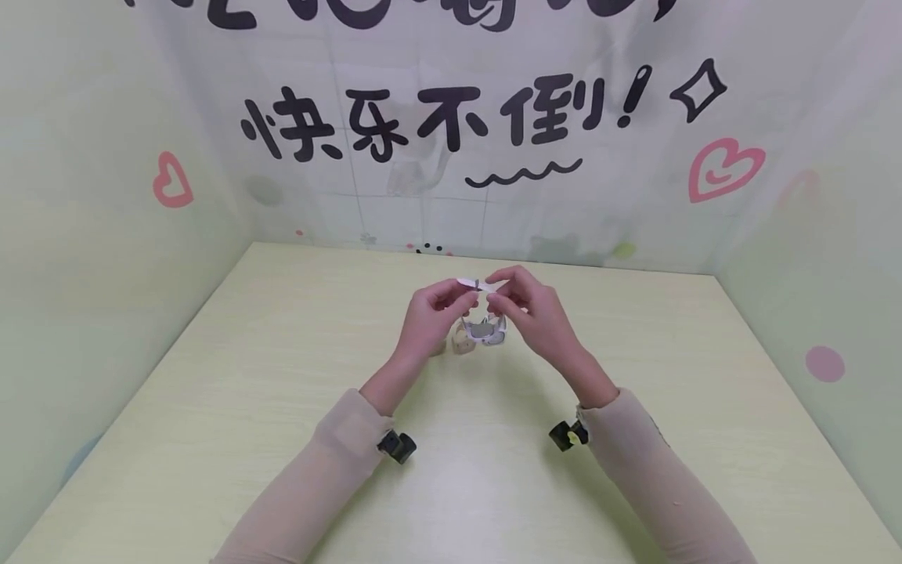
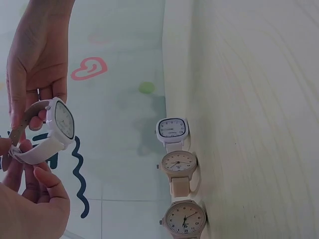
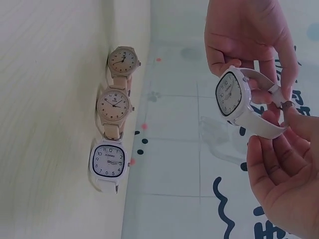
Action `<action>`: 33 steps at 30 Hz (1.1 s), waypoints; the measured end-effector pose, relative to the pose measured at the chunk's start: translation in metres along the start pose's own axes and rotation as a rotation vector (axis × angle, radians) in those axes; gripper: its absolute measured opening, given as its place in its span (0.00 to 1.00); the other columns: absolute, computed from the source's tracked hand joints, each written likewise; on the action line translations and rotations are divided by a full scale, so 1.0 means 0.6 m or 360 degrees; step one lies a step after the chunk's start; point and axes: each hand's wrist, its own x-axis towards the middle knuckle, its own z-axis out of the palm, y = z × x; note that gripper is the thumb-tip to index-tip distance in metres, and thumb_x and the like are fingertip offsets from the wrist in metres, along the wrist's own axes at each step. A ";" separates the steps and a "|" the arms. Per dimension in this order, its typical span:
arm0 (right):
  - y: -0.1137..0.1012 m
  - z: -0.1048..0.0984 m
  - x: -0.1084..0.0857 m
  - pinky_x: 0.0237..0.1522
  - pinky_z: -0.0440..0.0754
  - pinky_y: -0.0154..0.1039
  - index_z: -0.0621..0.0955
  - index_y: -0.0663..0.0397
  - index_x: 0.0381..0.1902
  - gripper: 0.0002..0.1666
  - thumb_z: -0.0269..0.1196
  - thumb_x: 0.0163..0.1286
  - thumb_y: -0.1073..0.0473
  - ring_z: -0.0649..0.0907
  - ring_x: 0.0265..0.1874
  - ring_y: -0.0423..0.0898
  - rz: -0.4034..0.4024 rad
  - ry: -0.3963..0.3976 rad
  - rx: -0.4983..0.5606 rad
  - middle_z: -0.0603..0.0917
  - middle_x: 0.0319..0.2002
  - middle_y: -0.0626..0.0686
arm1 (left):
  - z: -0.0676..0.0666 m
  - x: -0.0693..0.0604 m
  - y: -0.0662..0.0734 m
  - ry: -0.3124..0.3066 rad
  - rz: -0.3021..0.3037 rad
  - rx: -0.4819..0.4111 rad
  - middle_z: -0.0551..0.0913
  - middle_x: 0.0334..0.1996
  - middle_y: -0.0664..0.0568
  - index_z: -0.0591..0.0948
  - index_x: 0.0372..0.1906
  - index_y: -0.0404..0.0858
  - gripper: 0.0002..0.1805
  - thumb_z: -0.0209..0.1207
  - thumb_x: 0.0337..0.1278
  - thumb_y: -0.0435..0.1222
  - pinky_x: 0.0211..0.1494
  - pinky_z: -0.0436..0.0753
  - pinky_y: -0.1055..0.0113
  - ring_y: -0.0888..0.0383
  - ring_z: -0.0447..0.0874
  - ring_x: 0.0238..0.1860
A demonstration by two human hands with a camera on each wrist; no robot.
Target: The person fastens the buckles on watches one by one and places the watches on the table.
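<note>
A white watch (image 3: 232,94) with a rounded-square dial hangs between my two hands, its strap bent into a loop. Fingers and thumb of my left hand (image 1: 431,317) pinch the strap (image 2: 37,152) near where its ends meet. My right hand (image 1: 539,317) pinches the strap from the other side, thumb and fingers close to the buckle. Part of the strap ends is covered by fingertips. Beyond and below, another white watch (image 3: 108,160) stands on the table at the right end of a row. Beside it are a beige watch (image 3: 114,105) and a second beige watch (image 3: 123,60).
The pale wooden table (image 1: 232,439) has a printed wall sheet (image 1: 416,211) along its back edge and side panels left and right. The row of watches stands close below my hands. A small black camera (image 1: 397,446) sits on each sleeve cuff.
</note>
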 end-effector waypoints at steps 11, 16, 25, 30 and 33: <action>0.008 0.009 -0.002 0.32 0.84 0.39 0.84 0.53 0.53 0.14 0.63 0.72 0.59 0.83 0.29 0.45 -0.0034 0.0047 0.0031 0.87 0.31 0.56 | -0.004 -0.001 -0.001 -0.0142 0.0065 0.0181 0.90 0.42 0.43 0.87 0.46 0.36 0.13 0.64 0.64 0.40 0.45 0.86 0.65 0.49 0.86 0.40; 0.010 0.010 -0.003 0.34 0.82 0.31 0.85 0.56 0.50 0.12 0.64 0.71 0.59 0.84 0.31 0.50 -0.0044 0.0097 0.0059 0.87 0.32 0.57 | -0.006 -0.002 0.001 -0.0262 0.0065 0.0139 0.88 0.47 0.41 0.85 0.52 0.34 0.15 0.63 0.66 0.38 0.52 0.87 0.58 0.45 0.87 0.48; 0.011 0.015 0.002 0.44 0.87 0.37 0.85 0.58 0.48 0.12 0.65 0.70 0.61 0.87 0.38 0.48 -0.0119 0.0120 -0.0006 0.89 0.42 0.56 | -0.017 0.008 0.011 -0.0170 -0.0031 0.0123 0.87 0.47 0.42 0.83 0.48 0.35 0.14 0.59 0.69 0.41 0.59 0.83 0.59 0.47 0.85 0.51; 0.012 0.019 0.005 0.46 0.89 0.44 0.85 0.60 0.46 0.11 0.67 0.67 0.63 0.88 0.39 0.49 -0.0202 0.0162 -0.0079 0.89 0.42 0.57 | -0.020 0.013 0.017 -0.0115 -0.0067 0.0119 0.85 0.44 0.37 0.84 0.45 0.33 0.12 0.60 0.68 0.38 0.54 0.84 0.61 0.44 0.83 0.47; 0.010 0.020 0.007 0.46 0.88 0.44 0.85 0.62 0.45 0.09 0.66 0.67 0.65 0.88 0.38 0.49 -0.0228 0.0171 -0.0093 0.89 0.40 0.57 | -0.023 0.018 0.019 -0.0105 -0.0122 0.0023 0.85 0.43 0.36 0.83 0.45 0.31 0.12 0.59 0.68 0.37 0.54 0.85 0.64 0.46 0.83 0.46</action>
